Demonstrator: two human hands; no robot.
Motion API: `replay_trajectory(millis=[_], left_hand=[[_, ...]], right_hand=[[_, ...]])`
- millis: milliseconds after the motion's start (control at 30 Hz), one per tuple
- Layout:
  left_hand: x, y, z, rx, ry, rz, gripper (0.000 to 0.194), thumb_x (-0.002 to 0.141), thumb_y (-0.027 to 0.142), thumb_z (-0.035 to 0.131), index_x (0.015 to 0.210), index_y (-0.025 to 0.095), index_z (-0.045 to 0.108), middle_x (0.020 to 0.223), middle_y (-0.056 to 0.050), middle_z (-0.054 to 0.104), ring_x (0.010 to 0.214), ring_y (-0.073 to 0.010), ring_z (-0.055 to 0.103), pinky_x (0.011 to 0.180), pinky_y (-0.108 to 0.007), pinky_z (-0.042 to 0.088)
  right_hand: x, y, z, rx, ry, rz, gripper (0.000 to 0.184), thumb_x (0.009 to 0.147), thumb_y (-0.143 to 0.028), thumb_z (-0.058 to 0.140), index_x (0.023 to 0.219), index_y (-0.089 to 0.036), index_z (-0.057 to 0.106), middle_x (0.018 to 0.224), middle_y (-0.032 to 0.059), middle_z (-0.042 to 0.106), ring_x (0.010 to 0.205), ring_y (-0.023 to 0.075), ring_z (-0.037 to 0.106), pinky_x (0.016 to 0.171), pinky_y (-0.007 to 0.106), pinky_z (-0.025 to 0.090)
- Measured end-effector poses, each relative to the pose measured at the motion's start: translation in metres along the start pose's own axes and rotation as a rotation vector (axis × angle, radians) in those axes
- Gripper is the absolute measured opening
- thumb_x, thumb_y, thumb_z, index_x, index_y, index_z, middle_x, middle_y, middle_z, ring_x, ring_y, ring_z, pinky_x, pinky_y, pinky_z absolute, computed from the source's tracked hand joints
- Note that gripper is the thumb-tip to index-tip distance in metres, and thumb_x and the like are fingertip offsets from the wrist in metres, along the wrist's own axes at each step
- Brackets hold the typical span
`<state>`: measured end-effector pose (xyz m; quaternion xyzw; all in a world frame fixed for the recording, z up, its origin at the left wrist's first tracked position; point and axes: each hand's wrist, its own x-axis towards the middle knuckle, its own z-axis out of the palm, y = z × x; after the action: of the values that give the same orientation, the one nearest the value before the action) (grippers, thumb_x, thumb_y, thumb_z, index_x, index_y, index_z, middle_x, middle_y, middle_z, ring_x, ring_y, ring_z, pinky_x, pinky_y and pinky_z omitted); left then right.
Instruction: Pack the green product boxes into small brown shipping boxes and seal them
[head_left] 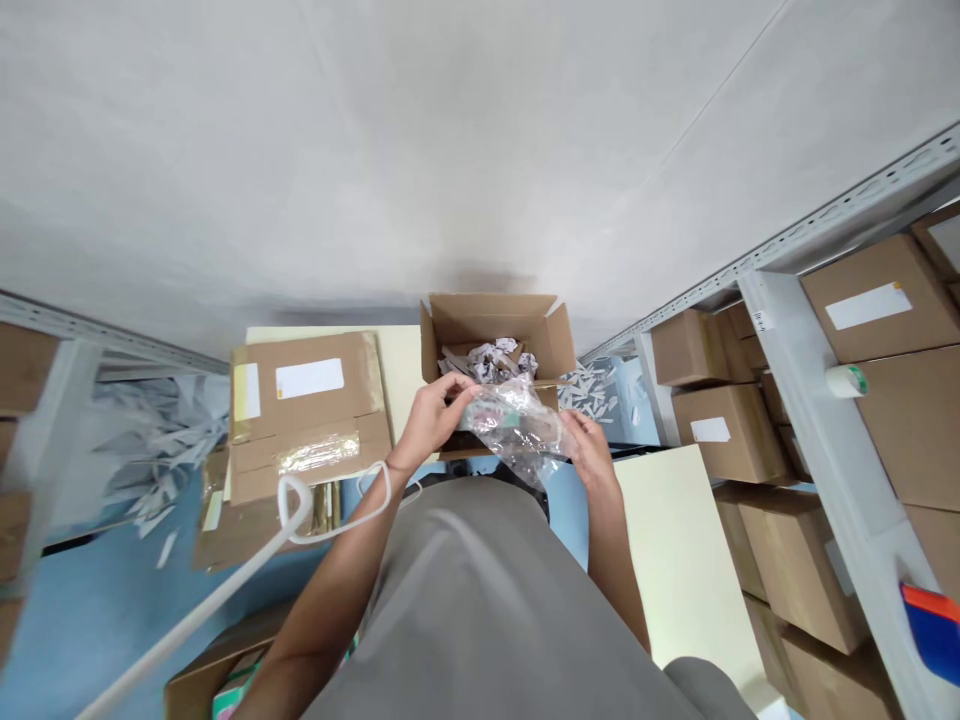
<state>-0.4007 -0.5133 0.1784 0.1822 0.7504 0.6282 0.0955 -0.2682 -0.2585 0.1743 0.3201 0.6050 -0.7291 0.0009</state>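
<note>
A crinkled clear plastic bag (517,425) is stretched between my two hands in front of my body. My left hand (442,408) pinches its upper left edge between thumb and fingers. At the other side, my right hand (589,445) grips the bag's right edge. Something pale green shows through or behind the plastic near my left fingers; I cannot make out what it is. Just beyond the bag stands an open cardboard box (491,312) with its flaps up. Crumpled printed paper (491,358) lies inside, partly hidden by the bag.
Flattened cardboard (307,410) with white labels lies on a cream table at the left. A white cable or tube (202,610) loops near my left forearm. Metal shelving (825,390) with stacked boxes (731,430) stands at the right. Paper scraps (161,450) litter the left floor.
</note>
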Motion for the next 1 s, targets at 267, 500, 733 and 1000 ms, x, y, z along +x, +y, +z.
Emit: replay_trajectory(millis=[267,500,733,1000], left_hand=[[-0.029,-0.031,0.024,-0.12,0.107,-0.132,0.033,0.104,0.055,0.062,0.107,0.022,0.059,0.089,-0.001,0.068,0.077,-0.0153,0.065,0.071,-0.025,0.053],[-0.049,-0.026,0.016,-0.202,-0.39,-0.168,0.067,0.09,0.057,0.082,0.143,0.018,0.068,0.119,-0.012,0.079,0.097,-0.0233,0.076,0.089,-0.036,0.063],[-0.045,-0.017,0.03,-0.382,-0.202,-0.406,0.063,0.085,0.077,0.08,0.105,0.017,0.082,0.102,-0.009,0.083,0.094,-0.0246,0.075,0.089,-0.036,0.061],[-0.041,-0.046,0.038,-0.36,0.153,-0.583,0.072,0.071,0.088,0.081,0.071,0.017,0.069,0.066,-0.003,0.067,0.06,-0.0139,0.056,0.058,-0.026,0.047]], right_hand=[[-0.009,-0.004,-0.008,-0.075,-0.044,-0.141,0.062,0.071,-0.058,0.097,0.122,-0.03,0.074,0.096,0.0018,0.076,0.082,0.0206,0.072,0.074,0.033,0.062],[-0.012,0.009,0.001,-0.201,-0.085,-0.107,0.058,0.075,-0.042,0.093,0.129,-0.031,0.075,0.103,0.0026,0.079,0.09,0.0235,0.075,0.083,0.038,0.065],[-0.001,0.007,0.004,-0.239,-0.109,-0.089,0.065,0.073,-0.041,0.092,0.134,-0.028,0.072,0.101,0.0017,0.08,0.074,0.0184,0.07,0.067,0.032,0.061],[0.017,0.014,-0.015,-0.243,-0.032,-0.127,0.071,0.077,-0.057,0.09,0.135,-0.023,0.066,0.091,0.0035,0.082,0.058,0.0158,0.065,0.062,0.033,0.058]])
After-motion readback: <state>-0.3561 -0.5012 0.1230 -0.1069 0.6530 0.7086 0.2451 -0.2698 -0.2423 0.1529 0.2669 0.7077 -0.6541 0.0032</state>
